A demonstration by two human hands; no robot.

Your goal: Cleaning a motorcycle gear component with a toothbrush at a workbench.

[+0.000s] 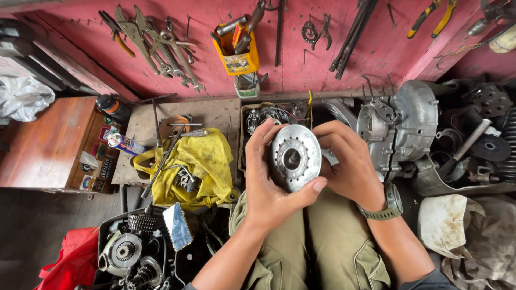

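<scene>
The person sits with both hands raised over the lap, holding a round metal hub disc (294,157) between them at frame centre. The left hand (269,185) cups the disc from 8 o'clock, its grip closed around the rim, thumb pressed across the lower edge and fingers curled over the top. The right hand (349,166) closes on the opposite rim from 3 o'clock, a wristwatch (388,207) on its wrist.

Risk: the disc is held by its rim only. A slip, likely if the metal is oily, would drop it onto the knees or into the open gear casing (129,255) at 7 o'clock.

Clearance is tight. An engine crankcase (400,126) stands just beside the right hand at 2 o'clock; a swing that way would strike it. A parts tray (248,110) sits directly behind at 12 o'clock. A yellow cloth (207,161) carrying loose tools lies near at 9 o'clock. Open room exists only toward the lap at 6 o'clock.
</scene>
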